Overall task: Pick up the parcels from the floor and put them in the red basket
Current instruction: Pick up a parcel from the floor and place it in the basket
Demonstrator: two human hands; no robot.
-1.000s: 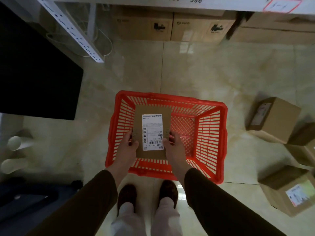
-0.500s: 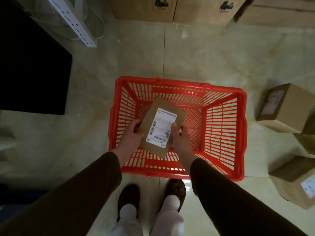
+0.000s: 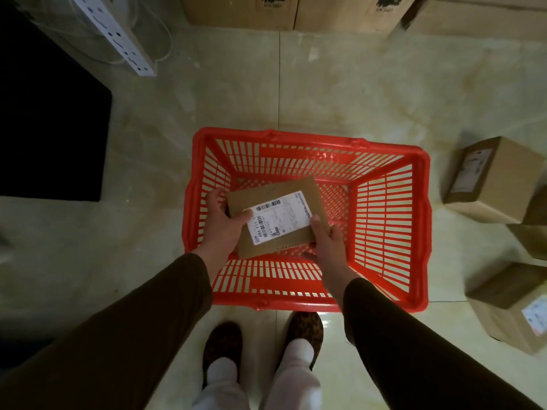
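Head view: flat brown cardboard parcel with white shipping label (image 3: pixel 278 216) held tilted inside the red slatted plastic basket (image 3: pixel 387 220) on the tiled floor (image 3: pixel 340 93), left hand (image 3: pixel 223 224) and right hand (image 3: pixel 327 242) each clasping an edge, three more brown cardboard boxes (image 3: pixel 492 179) on the floor just right of the basket.

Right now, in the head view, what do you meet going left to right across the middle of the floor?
Black panel → left hand → labelled parcel → right hand → red basket's right wall → cardboard boxes on the floor.
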